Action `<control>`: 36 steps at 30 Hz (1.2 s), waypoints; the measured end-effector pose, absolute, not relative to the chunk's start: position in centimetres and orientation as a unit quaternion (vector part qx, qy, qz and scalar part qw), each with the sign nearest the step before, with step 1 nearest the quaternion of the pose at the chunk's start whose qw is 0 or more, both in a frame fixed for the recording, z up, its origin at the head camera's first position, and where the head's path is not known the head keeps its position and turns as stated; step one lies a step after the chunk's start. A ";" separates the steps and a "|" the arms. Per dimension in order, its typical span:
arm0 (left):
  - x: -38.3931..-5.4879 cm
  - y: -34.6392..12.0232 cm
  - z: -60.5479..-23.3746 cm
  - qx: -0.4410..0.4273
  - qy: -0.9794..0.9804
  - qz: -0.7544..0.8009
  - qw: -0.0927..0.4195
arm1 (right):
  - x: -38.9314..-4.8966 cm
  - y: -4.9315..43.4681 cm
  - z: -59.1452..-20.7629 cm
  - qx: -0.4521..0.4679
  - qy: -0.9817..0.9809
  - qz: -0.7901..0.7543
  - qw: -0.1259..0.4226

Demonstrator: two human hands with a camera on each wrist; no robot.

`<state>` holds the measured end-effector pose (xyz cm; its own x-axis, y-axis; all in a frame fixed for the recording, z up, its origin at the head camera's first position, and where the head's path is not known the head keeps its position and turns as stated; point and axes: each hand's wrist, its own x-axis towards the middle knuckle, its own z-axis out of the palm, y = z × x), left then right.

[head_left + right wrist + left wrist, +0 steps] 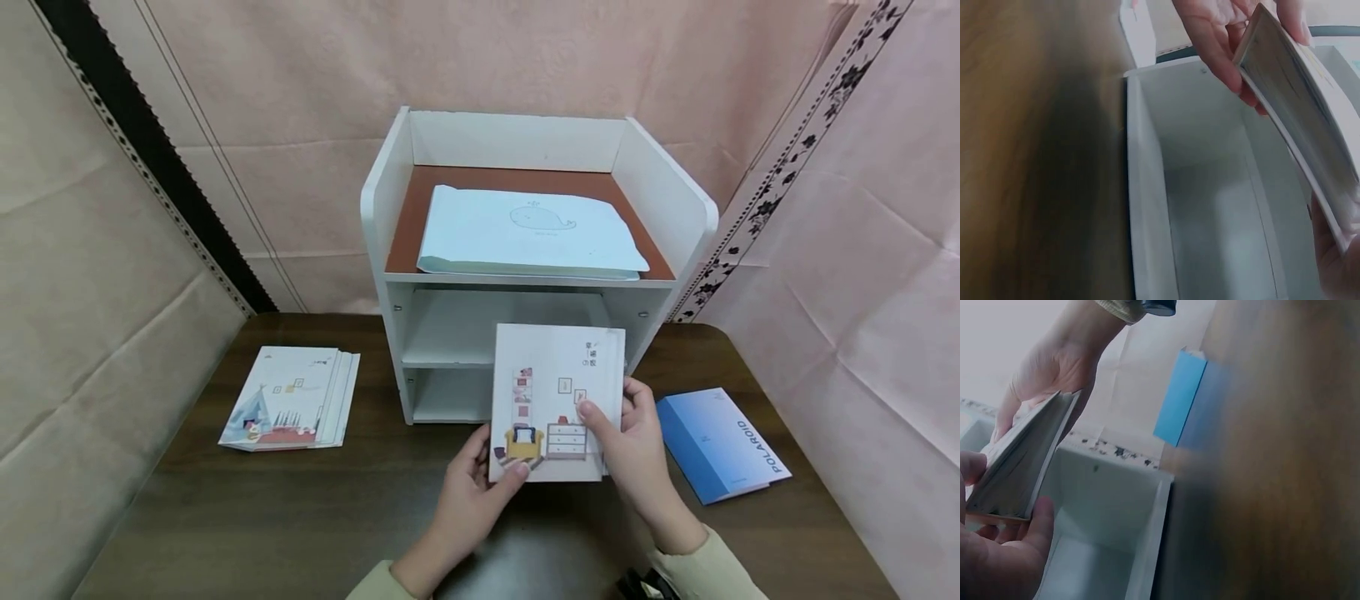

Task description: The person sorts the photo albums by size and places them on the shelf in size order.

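Observation:
A white notebook (540,358) with drawings of an armchair and a chest of drawers on its cover is held up before the shelf. The left hand (476,500) grips its lower left corner, thumb on the cover and fingers behind. On the right edge, the right hand (641,458) holds it the same way, thumb over the cover. Both wrist views show the notebook's page edges between its covers, slightly fanned. Behind it stands a small white shelf unit (517,137), whose lower compartments are partly hidden by the notebook.
On the shelf's brown top lies a pale blue folder-like packet (487,225) with a whale drawing. A pile of white illustrated notebooks (300,392) lies at the left of the dark wooden table (300,517). A blue POLAROID box (720,442) sits at the right. Pale curtains surround the table.

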<state>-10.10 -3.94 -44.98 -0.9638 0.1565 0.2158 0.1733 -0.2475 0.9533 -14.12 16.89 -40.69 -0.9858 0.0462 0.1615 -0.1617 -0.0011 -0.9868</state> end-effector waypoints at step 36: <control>-11.8 -6.7 -42.5 0.018 -0.543 -0.838 0.054 | -15.9 13.4 -40.1 0.037 -0.711 0.700 -0.053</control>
